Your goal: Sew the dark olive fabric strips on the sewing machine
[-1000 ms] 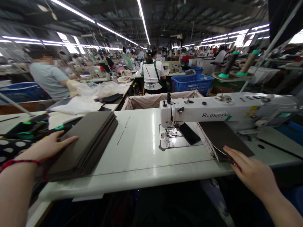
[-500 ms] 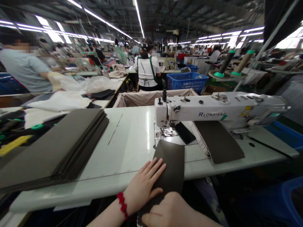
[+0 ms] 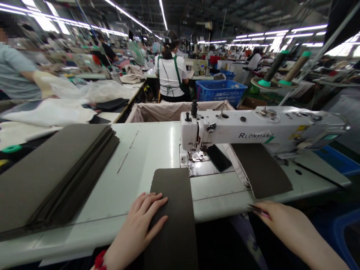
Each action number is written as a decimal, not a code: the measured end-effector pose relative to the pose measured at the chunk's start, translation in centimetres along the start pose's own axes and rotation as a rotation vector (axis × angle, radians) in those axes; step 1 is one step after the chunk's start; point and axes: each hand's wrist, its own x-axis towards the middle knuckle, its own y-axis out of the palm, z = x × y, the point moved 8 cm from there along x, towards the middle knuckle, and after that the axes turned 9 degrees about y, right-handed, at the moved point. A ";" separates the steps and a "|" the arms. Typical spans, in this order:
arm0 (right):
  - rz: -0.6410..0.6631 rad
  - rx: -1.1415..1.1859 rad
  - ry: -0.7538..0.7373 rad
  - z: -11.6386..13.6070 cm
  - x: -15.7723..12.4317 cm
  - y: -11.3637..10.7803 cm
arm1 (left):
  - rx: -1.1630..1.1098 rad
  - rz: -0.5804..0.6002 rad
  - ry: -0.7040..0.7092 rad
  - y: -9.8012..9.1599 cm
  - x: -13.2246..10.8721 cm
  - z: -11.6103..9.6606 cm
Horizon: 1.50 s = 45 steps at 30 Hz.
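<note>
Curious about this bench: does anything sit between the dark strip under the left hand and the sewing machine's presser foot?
Nothing visible does. The dark strip lies on the white table, its far end near the presser foot. A flat black object lies right of the foot, off that line.

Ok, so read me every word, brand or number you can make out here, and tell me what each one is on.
"RLONXIANG": on the white arm of the sewing machine.
Small yellow labels on the same arm: too small to read.
</note>
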 end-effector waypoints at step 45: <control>-0.100 0.200 -0.381 17.4 10.1 1.6 | 0.049 0.097 -0.027 -0.1 3.6 1.8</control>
